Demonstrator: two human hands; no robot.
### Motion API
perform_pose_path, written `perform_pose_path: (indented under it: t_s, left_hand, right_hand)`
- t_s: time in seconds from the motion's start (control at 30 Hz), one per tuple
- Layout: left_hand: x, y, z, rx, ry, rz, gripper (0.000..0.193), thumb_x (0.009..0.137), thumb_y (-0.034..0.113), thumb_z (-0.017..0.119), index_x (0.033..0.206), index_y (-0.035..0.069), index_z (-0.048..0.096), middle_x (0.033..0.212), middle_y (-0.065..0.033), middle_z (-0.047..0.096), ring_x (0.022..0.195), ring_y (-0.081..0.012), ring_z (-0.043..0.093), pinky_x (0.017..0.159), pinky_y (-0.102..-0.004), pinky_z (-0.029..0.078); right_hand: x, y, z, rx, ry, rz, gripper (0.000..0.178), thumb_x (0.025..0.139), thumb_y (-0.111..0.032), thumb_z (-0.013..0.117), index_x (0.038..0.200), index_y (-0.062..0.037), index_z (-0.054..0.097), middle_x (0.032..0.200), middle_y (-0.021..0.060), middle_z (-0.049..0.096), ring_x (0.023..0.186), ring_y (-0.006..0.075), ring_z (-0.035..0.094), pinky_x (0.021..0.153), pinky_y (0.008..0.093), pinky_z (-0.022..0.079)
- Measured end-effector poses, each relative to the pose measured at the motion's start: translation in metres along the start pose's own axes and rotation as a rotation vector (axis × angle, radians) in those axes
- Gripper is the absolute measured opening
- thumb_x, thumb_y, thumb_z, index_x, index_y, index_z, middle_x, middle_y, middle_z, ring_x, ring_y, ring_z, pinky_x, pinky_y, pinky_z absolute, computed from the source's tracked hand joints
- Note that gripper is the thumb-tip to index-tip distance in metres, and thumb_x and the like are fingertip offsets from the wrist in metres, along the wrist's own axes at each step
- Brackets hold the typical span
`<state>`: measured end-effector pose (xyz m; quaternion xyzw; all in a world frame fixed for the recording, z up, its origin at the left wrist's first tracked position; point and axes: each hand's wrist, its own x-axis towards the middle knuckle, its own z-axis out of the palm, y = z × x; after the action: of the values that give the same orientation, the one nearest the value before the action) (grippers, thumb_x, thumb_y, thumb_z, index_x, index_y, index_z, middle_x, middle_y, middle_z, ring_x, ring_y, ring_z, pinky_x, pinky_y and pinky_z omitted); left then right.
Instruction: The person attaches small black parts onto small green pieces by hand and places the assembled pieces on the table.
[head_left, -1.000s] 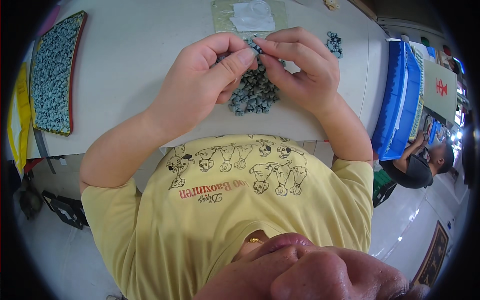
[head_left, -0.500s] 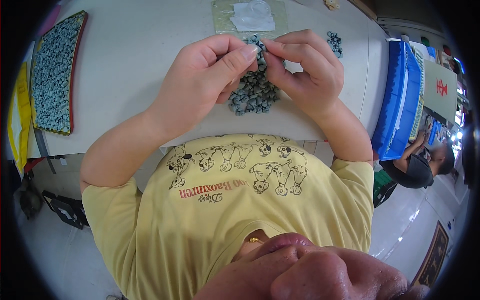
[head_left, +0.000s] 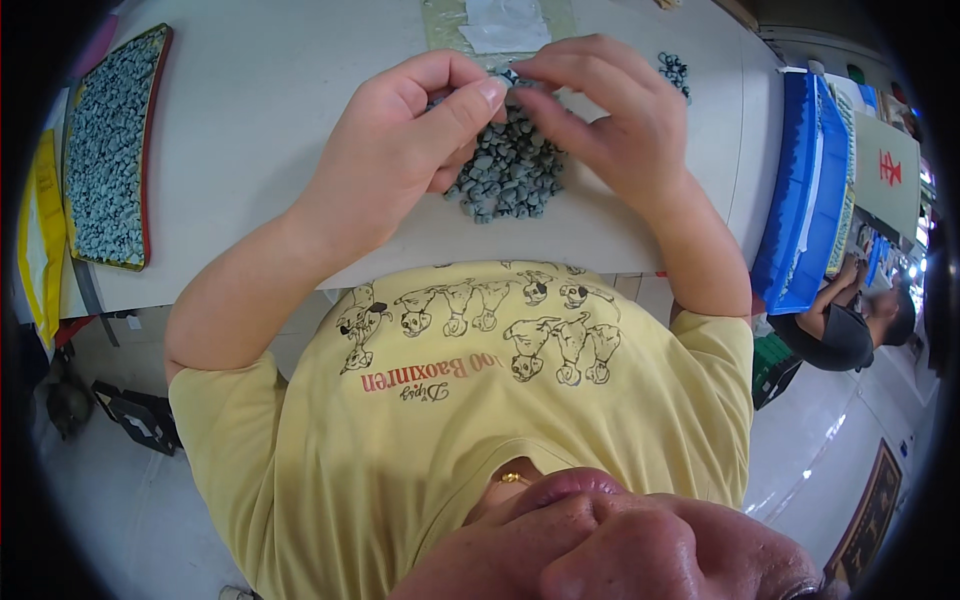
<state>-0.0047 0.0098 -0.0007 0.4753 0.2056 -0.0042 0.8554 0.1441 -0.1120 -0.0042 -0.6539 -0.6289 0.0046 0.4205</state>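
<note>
- White table, pretty roomy
- heap of small grey-green stones right under both hands
- tray packed with the same stones way off left of the left hand
- tiny dark cluster of stones just past the right hand
- pale sheet beyond the fingertips

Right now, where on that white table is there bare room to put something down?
The widest bare patch of the white table lies between the tray of grey stones and the left hand. It is crowded at the stone pile, under both hands; right hand.
</note>
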Motion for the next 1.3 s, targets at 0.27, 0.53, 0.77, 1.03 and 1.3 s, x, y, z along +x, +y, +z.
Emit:
perform_pose_path:
  t_s: [0.27, 0.53, 0.77, 1.03, 1.3]
  left_hand:
    - [0.009, 0.024, -0.011, -0.169, -0.053, -0.268, 0.022, 0.087, 0.025, 0.054, 0.083, 0.003, 0.052, 0.062, 0.0063, 0.038, 0.052, -0.0028, 0.029, 0.042, -0.0188, 0.022]
    - [0.010, 0.025, -0.010, -0.217, 0.073, -0.043, 0.026, 0.091, 0.013, 0.039, 0.108, -0.006, 0.047, 0.072, 0.0020, 0.039, 0.054, -0.0024, 0.030, 0.043, -0.0161, 0.022]
    - [0.011, 0.024, 0.017, -0.193, 0.118, 0.002, 0.024, 0.090, 0.009, 0.044, 0.108, -0.005, 0.046, 0.075, 0.0007, 0.040, 0.055, -0.0025, 0.030, 0.043, -0.0163, 0.022]
    - [-0.011, 0.000, 0.051, -0.213, 0.055, 0.010, 0.021, 0.088, 0.010, 0.047, 0.102, -0.005, 0.050, 0.074, 0.0000, 0.046, 0.055, -0.0029, 0.033, 0.043, -0.0169, 0.024]
    - [-0.015, 0.003, 0.053, -0.095, 0.101, -0.049, 0.029, 0.086, 0.007, 0.043, 0.111, -0.007, 0.048, 0.069, 0.0011, 0.043, 0.050, -0.0029, 0.030, 0.040, -0.0168, 0.021]
  right_hand:
    - [0.032, -0.011, -0.040, -0.350, 0.026, 0.166, 0.006, 0.075, -0.006, 0.064, 0.079, -0.0022, 0.064, 0.072, 0.0101, 0.060, 0.063, 0.0227, 0.058, 0.055, 0.0289, 0.046]
    - [0.032, -0.002, -0.068, -0.460, -0.168, 0.300, 0.008, 0.074, -0.007, 0.063, 0.079, -0.0003, 0.063, 0.077, 0.0118, 0.061, 0.068, 0.0275, 0.058, 0.060, 0.0319, 0.047]
    - [0.020, 0.012, -0.106, -0.480, -0.464, 0.291, 0.011, 0.074, -0.007, 0.059, 0.082, 0.0004, 0.063, 0.084, 0.0126, 0.061, 0.080, 0.0298, 0.057, 0.074, 0.0358, 0.046]
    - [-0.052, 0.018, -0.113, -0.400, -0.358, 0.032, 0.016, 0.070, 0.001, 0.062, 0.086, -0.0014, 0.062, 0.081, 0.0099, 0.060, 0.071, 0.0250, 0.058, 0.065, 0.0317, 0.047]
    - [-0.063, 0.013, -0.107, -0.267, -0.418, 0.288, 0.014, 0.072, 0.002, 0.056, 0.086, -0.0006, 0.058, 0.083, 0.0105, 0.057, 0.072, 0.0280, 0.057, 0.063, 0.0339, 0.048]
